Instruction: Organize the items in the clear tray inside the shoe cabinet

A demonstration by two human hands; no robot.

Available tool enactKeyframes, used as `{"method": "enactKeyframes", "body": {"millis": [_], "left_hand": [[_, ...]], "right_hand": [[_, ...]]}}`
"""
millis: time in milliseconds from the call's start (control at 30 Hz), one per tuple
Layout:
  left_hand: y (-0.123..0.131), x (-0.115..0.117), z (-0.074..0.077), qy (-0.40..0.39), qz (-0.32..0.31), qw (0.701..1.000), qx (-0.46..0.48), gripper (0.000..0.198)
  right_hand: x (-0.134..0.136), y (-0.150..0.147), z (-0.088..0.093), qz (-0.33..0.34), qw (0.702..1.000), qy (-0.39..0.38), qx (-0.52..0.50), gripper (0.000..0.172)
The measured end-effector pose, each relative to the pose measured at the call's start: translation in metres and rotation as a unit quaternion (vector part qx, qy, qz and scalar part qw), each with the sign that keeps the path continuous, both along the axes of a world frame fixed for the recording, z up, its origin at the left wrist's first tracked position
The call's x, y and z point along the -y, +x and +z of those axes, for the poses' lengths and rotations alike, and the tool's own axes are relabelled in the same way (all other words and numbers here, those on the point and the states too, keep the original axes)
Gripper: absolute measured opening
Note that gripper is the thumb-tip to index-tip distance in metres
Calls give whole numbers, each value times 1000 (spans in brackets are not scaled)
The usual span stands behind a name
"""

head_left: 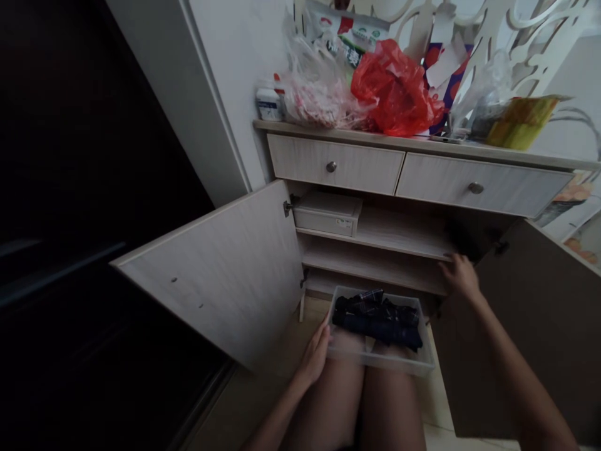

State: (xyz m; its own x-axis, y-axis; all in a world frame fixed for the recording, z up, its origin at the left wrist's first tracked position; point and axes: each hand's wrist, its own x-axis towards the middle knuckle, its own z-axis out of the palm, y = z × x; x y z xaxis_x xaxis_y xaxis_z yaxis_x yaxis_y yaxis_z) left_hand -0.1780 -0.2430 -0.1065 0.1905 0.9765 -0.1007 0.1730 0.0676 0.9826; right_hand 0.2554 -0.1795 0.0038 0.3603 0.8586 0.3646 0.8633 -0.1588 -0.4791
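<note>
- Head view, lower centre: a clear plastic box is resting over the thighs, holding dark folded fabric items, some of them plaid.
- Lower centre, at the box's left side: the left hand is gripping the side wall.
- Right of centre: the right hand is reaching to the front edge of the upper shelf, fingers slightly spread; whether they are touching cannot be told.
- Centre: a lidded storage box is occupying the shelf's left end.
- Left and right: cabinet doors are standing open.
- Top: a red plastic bag is lying on the cabinet top.
</note>
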Motion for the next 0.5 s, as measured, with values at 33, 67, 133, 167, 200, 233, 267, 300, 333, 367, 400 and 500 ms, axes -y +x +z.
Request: {"method": "enactKeyframes", "body": {"millis": [33, 67, 133, 167, 200, 233, 267, 300, 333, 367, 400, 500], "left_hand": [[1, -1, 0, -4, 1, 1000, 0, 87], [1, -1, -1, -6, 4, 1000, 0, 87], [2, -2, -4, -2, 15, 1000, -1, 87], [3, -2, -6, 0, 21, 1000, -2, 87], [3, -2, -7, 1, 26, 1000, -5, 87], [4, -2, -8, 2, 30, 1000, -7, 86], [4, -2, -9, 1, 32, 999, -9, 86], [4, -2, -9, 0, 31, 999, -10, 86], [4, -2, -9, -2, 29, 1000, -11, 85], [4, -1, -8, -6, 27, 1000, -11, 86], [4, -1, -8, -10, 25, 1000, -12, 86], [4, -1, -4, -16, 21, 1000, -10, 90]], "right_hand": [[-13, 16, 5, -62, 998, -4, 5, 31], [-24, 31, 9, -104, 994, -16, 6, 31], [-44, 53, 13, -141, 989, -49, -14, 30], [-53, 61, 13, -149, 986, -68, -36, 29], [-60, 66, 12, -152, 983, -83, -62, 27], [-66, 69, 9, -158, 979, -92, -90, 23], [-71, 70, 6, -167, 975, -90, -118, 20], [-74, 70, 2, -177, 971, -76, -141, 16], [-77, 69, -2, -185, 969, -54, -155, 13], [-78, 67, -6, -190, 967, -30, -164, 9], [-79, 65, -9, -194, 966, -10, -170, 6], [-76, 62, -13, -192, 963, 27, -188, 6]]}}
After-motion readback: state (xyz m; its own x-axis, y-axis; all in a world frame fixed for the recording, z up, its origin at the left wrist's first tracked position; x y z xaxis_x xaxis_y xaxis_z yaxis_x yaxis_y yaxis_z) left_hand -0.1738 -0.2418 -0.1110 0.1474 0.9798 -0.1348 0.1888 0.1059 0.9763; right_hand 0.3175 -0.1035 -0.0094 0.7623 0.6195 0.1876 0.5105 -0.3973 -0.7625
